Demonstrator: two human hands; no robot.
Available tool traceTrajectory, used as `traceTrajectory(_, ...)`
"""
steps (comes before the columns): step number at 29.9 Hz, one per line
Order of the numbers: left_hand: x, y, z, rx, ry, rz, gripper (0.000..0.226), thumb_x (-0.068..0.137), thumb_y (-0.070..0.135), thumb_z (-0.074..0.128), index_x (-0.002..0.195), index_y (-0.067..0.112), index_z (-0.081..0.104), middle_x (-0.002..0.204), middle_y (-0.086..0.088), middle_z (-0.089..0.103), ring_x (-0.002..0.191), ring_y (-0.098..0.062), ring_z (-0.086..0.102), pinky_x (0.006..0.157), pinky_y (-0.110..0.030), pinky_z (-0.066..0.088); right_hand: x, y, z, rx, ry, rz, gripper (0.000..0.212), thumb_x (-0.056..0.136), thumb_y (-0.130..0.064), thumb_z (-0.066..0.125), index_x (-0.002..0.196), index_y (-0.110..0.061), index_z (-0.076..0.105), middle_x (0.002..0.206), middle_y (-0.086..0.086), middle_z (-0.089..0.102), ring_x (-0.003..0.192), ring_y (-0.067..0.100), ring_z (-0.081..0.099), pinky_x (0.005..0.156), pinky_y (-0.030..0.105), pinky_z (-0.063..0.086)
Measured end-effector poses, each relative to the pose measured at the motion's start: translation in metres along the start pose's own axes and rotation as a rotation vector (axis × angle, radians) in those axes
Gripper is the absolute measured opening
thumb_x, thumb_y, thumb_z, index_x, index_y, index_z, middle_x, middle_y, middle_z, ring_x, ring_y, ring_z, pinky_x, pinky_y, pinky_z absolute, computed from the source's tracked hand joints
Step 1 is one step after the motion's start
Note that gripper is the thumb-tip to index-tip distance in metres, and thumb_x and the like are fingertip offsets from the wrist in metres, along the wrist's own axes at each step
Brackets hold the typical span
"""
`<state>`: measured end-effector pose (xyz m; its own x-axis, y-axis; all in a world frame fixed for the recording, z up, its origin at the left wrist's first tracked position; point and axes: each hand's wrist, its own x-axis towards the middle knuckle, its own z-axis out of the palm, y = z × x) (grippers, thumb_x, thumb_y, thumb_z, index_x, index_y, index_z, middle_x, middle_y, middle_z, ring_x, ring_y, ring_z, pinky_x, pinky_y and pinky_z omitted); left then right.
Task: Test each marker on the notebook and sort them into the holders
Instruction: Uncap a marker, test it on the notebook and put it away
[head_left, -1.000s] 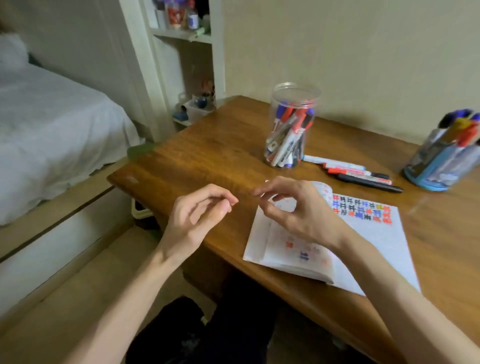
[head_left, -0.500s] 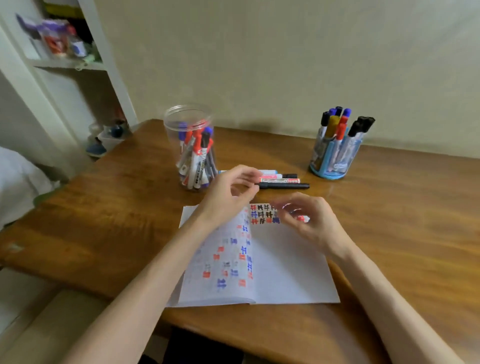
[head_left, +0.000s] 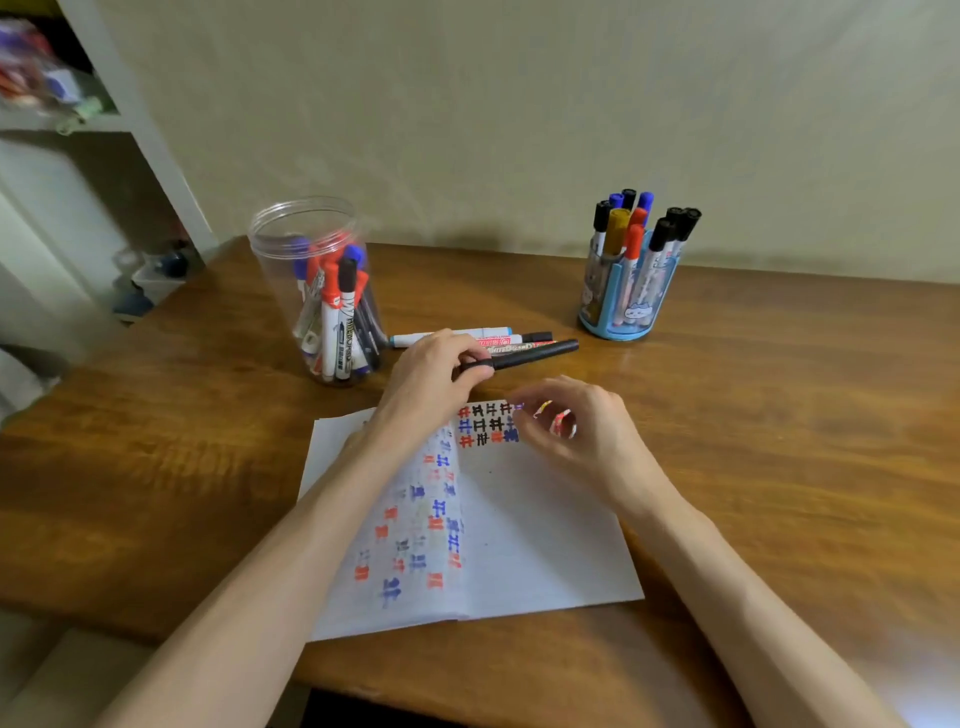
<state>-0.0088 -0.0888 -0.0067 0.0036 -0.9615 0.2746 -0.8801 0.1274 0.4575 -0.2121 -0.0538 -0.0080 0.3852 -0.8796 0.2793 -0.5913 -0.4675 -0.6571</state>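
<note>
Black plastic marker (head_left: 535, 353) sat pinched in your left hand (head_left: 431, 379), right hand (head_left: 576, 426) slack, empty; dragging risked rolling neighbouring white markers (head_left: 452, 334).

Bare forearms (head_left: 270, 587), bare hands (head_left: 431, 387)

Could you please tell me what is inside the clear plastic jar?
Capped markers lean upright inside the clear plastic jar, with red, blue and black caps. They overlap, so those at the back are partly hidden and cannot be counted.
</note>
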Motion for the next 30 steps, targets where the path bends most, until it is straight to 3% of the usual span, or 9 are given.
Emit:
traceTrajectory(4,-0.019,0.009,-0.015,-0.301,-0.033,0.071,0.021,0.097,0.027,0.069,0.118,0.024,0.071,0.114,0.011,0.068,0.107,-0.004,0.062,0.089,-0.022,0.053,0.000,0.000,0.002,0.206,0.042,0.153,0.029,0.097,-0.048,0.070,0.118,-0.028,0.075,0.097,-0.013,0.076,0.088,0.007,0.074,0.072,0.028,0.064)
traceTrajectory(7,-0.034,0.014,-0.023,-0.396,-0.092,0.149,0.022,0.095,0.019,0.071,0.117,0.023,0.072,0.109,0.014,0.072,0.104,0.001,0.066,0.087,-0.015,0.054,-0.001,-0.009,-0.001,0.505,0.116,0.205,0.015,0.098,-0.042,0.070,0.098,-0.028,0.076,0.080,-0.011,0.078,0.073,0.006,0.072,0.060,0.021,0.056)
traceTrajectory(9,-0.041,0.014,-0.024,-0.433,-0.116,0.166,0.023,0.094,0.019,0.074,0.116,0.022,0.071,0.107,0.014,0.073,0.104,0.000,0.067,0.087,-0.015,0.054,-0.003,-0.015,0.000,0.628,0.178,0.231,0.025,0.099,-0.037,0.070,0.085,-0.016,0.075,0.072,-0.001,0.075,0.062,0.007,0.065,0.057,0.019,0.050)
traceTrajectory(13,-0.049,0.013,-0.023,-0.423,-0.124,0.160,0.031,0.088,0.028,0.079,0.118,0.023,0.072,0.109,0.013,0.074,0.105,0.001,0.067,0.087,-0.015,0.055,-0.005,-0.017,0.002,0.654,0.179,0.229,0.037,0.100,-0.038,0.069,0.083,-0.005,0.076,0.073,0.012,0.074,0.063,0.019,0.063,0.062,0.029,0.053)
traceTrajectory(18,-0.055,0.008,-0.023,-0.394,-0.161,0.128,0.020,0.096,0.023,0.069,0.115,0.026,0.075,0.099,0.013,0.076,0.094,-0.002,0.069,0.081,-0.025,0.058,-0.005,-0.022,0.003,0.617,0.141,0.175,0.030,0.101,-0.031,0.068,0.089,-0.005,0.077,0.074,0.005,0.075,0.067,0.012,0.068,0.063,0.022,0.053)
traceTrajectory(20,-0.057,-0.004,-0.029,-0.439,-0.171,0.062,0.019,0.098,0.018,0.066,0.110,0.029,0.076,0.090,0.012,0.076,0.085,-0.006,0.070,0.074,-0.027,0.059,-0.003,-0.016,-0.007,0.643,0.236,0.173,0.023,0.101,-0.026,0.069,0.094,-0.006,0.076,0.076,0.003,0.074,0.069,0.011,0.067,0.066,0.021,0.053)
traceTrajectory(23,-0.055,-0.024,-0.044,-0.546,-0.049,0.003,0.021,0.098,0.012,0.065,0.105,0.030,0.074,0.087,0.010,0.075,0.083,-0.010,0.071,0.075,-0.022,0.058,-0.003,0.001,-0.030,0.645,0.410,0.222,0.025,0.102,-0.028,0.068,0.092,-0.005,0.073,0.077,0.008,0.072,0.069,0.013,0.063,0.069,0.022,0.053)
traceTrajectory(27,-0.055,-0.018,-0.042,-0.573,0.010,0.077,0.017,0.098,0.017,0.065,0.108,0.030,0.071,0.092,0.021,0.073,0.094,-0.004,0.070,0.079,-0.012,0.052,-0.005,-0.005,-0.017,0.570,0.224,0.313,0.026,0.101,-0.034,0.068,0.094,-0.011,0.076,0.080,0.006,0.077,0.068,0.014,0.068,0.064,0.022,0.054)
traceTrajectory(30,-0.058,-0.014,-0.035,-0.587,0.000,0.114,0.014,0.098,0.025,0.065,0.111,0.029,0.071,0.092,0.029,0.069,0.098,-0.002,0.068,0.081,-0.012,0.050,-0.003,-0.013,-0.009,0.591,0.199,0.343,0.028,0.100,-0.038,0.068,0.099,-0.012,0.076,0.084,0.006,0.079,0.075,0.024,0.075,0.068,0.031,0.061)
